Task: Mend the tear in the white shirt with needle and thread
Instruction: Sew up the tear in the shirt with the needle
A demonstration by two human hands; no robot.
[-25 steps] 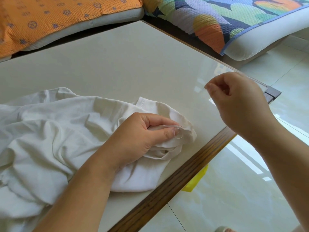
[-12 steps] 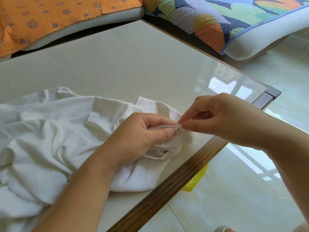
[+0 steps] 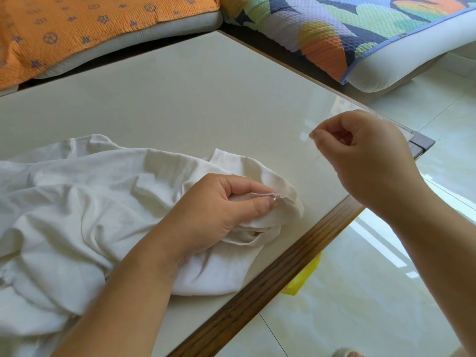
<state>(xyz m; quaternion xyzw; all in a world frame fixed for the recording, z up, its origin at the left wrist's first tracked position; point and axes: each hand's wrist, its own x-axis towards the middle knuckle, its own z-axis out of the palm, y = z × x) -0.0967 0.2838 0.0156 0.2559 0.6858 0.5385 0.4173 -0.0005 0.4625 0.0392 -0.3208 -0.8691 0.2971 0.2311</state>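
Fingers of the left hand are curling round a bunched fold of cloth, with thumb and forefinger pinching it tight. The cream table is filling most of the view, its wooden edge running from 6 o'clock up to 3 o'clock. The white shirt is lying crumpled on the tabletop, spreading from 9 o'clock to 7 o'clock, with its hem end reaching toward the centre. An orange cushion is sitting beyond the table at 11 o'clock and a many-coloured one at 1 o'clock. The right hand is hovering above the table corner at 3 o'clock, well apart from the shirt. Its fingertips are pressing together on a needle, which is barely showing as a fine sliver at their 9 o'clock side. The puckered tear is peeking out just past the left thumb tip, at the fold's 3 o'clock end. Any thread is too thin to trace.
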